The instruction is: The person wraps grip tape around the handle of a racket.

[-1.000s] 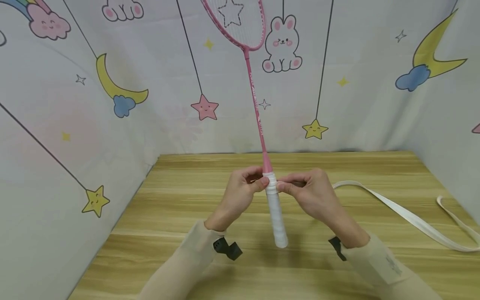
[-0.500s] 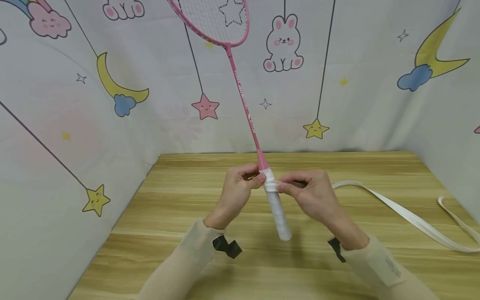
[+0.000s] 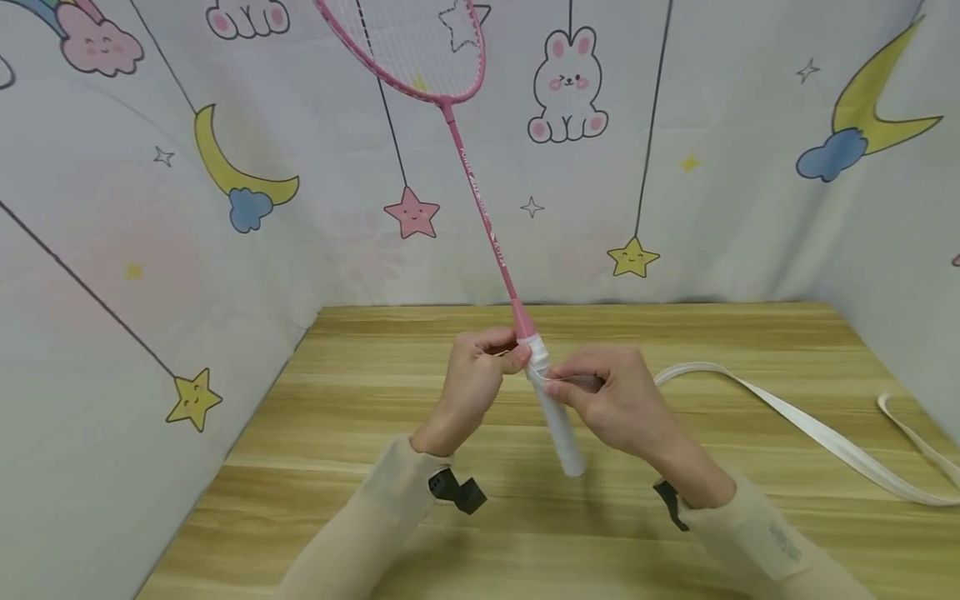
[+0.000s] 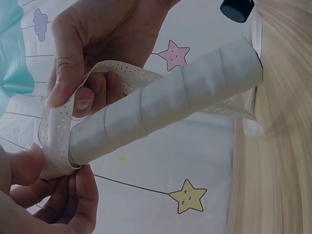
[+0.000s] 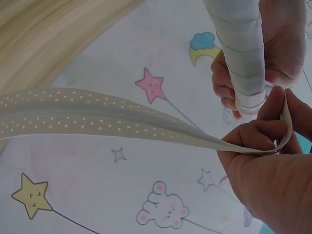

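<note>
A pink badminton racket (image 3: 480,200) is held upright, leaning left, its white wrapped handle (image 3: 558,425) pointing down over the table. The left hand (image 3: 472,383) grips the handle's top just below the pink cone. Close beside it, the right hand (image 3: 618,400) pinches a white perforated tape between thumb and fingers. In the left wrist view the tape (image 4: 58,131) loops round the upper end of the handle (image 4: 165,102). The right wrist view shows the tape (image 5: 97,117) trailing away from the right hand (image 5: 273,170).
The loose tape (image 3: 817,429) runs in a curve over the right side of the wooden table (image 3: 360,517). Behind the table hangs a white cloth (image 3: 480,267) printed with stars, moons and a rabbit. Black wrist cameras sit at both sleeves.
The racket's head has swung left and its handle's lower end has moved right and up. The right hand has shifted slightly left and down with the tape; the left hand keeps its grip.
</note>
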Motion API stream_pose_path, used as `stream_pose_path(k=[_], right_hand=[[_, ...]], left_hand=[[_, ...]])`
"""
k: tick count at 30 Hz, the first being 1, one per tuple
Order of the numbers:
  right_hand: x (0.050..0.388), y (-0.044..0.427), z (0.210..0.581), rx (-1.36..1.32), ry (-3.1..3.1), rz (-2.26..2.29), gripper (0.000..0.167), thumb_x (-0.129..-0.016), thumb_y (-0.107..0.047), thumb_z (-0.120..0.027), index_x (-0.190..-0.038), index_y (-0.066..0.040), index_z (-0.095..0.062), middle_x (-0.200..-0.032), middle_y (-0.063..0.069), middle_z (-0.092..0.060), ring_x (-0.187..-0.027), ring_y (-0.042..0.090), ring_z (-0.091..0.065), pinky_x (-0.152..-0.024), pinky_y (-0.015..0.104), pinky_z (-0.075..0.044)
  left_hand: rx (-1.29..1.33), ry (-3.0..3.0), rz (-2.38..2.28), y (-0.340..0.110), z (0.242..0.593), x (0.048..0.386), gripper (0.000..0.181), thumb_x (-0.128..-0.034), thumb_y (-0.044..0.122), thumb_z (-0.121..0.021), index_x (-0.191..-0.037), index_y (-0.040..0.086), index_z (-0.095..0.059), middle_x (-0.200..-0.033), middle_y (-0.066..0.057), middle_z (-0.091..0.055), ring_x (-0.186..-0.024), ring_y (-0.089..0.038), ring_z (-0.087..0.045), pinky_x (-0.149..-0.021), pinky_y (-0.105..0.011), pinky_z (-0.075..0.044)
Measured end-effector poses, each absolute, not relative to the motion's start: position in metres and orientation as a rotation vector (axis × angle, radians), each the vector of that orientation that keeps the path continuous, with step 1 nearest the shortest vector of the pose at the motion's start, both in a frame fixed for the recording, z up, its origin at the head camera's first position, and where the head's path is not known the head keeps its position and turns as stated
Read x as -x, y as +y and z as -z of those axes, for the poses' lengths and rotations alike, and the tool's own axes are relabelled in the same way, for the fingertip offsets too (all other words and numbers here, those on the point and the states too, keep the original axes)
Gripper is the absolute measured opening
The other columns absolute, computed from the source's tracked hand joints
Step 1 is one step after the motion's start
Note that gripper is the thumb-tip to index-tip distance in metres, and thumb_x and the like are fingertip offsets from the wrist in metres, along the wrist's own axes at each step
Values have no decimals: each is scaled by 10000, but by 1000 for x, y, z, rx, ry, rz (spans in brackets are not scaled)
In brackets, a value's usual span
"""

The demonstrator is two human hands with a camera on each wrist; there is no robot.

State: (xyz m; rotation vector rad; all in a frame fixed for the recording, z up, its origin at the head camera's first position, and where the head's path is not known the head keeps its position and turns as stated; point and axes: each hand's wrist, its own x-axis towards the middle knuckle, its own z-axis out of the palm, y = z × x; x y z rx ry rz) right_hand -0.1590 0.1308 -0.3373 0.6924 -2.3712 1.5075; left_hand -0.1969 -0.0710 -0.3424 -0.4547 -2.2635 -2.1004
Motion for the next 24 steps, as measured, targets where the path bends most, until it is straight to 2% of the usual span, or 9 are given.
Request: stream_pose_path(k=[6,13,17,21,24], right_hand=[[160,132,338,-596,-2400,-1526,59,-929,-2,-830,-949,-43,-867,-864,116,-813,-630,68,-569,-579,233,-499],[171,137,340,-541,-2435,-1653,93,-952,-37,-824,-1020,17,-855,-957,187,-836,-738,32,-717,-703,220,-603],[175,140,340,-546,-2460,-1720,117,-963,-51,-818,-1035,37,-846,-969,197,-834,-751,31,-722,-739,240,-619],[178,143,340,-554,-2490,-1760,114,-968,-51,-811,-1029,40,-841,-943,150,-833,-754,53,-716,-760,258,-619],[180,145,341,-531,-2525,-1796,125,-962,-77,-826,-1023,31,-838,-914,55,-825,-773,90,-698,-785,283,-612]], left_hand=[[463,-2269,2074,-73,342,194,196,-999,-38,-679,-1132,-69,-820,-1097,-206,-803,-912,-110,-682,-846,-277,-582],[516,-2300,2062,-74,344,194,193,-1011,-30,-675,-1136,-80,-813,-1117,-245,-804,-927,-86,-703,-877,-289,-604],[543,-2324,2086,-75,345,195,215,-1017,-21,-664,-1170,-84,-801,-1121,-243,-805,-933,-82,-706,-896,-300,-605],[590,-2332,2113,-75,343,196,232,-1022,-15,-657,-1198,-93,-787,-1110,-213,-808,-943,-83,-700,-912,-303,-593],[626,-2330,2139,-76,343,197,238,-1023,-26,-649,-1208,-108,-775,-1096,-193,-805,-941,-76,-692,-918,-296,-584]])
